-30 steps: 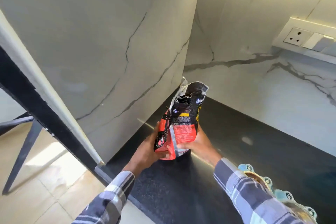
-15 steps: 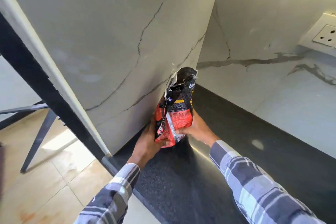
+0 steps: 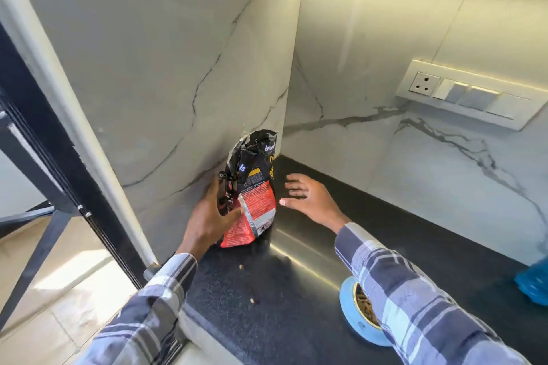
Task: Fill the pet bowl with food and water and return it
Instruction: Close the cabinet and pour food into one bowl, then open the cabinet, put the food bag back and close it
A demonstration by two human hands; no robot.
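A second ago both hands were wrapped around the bag, one on each side, holding it up against the marble wall in the corner. Now the right hand point(image 3: 308, 200) has let go: it hangs just beside the bag point(image 3: 252, 190) with fingers spread and relaxed, holding nothing, its thumb close to the bag's red lower half but apart from it. The left hand point(image 3: 207, 216) remains at the bag's other side, thumb laid across the front and fingers behind; whether it grips or only steadies the bag I cannot tell for sure, though the fingers look fairly straight. The bag stands upright on the dark counter point(image 3: 267, 320), its torn black top open and leaning towards the corner of the wall.

The view has also swung up and to the right, so more of the counter shows. The blue bowl point(image 3: 353, 317) sits near the counter's front edge, under the right sleeve point(image 3: 415, 299), well apart from the bag and from both hands; brown kibble lies in it. A couple of stray kibble bits point(image 3: 252, 301) lie on the counter between bag and bowl. A blue plastic thing point(image 3: 533, 284) shows at the right edge.
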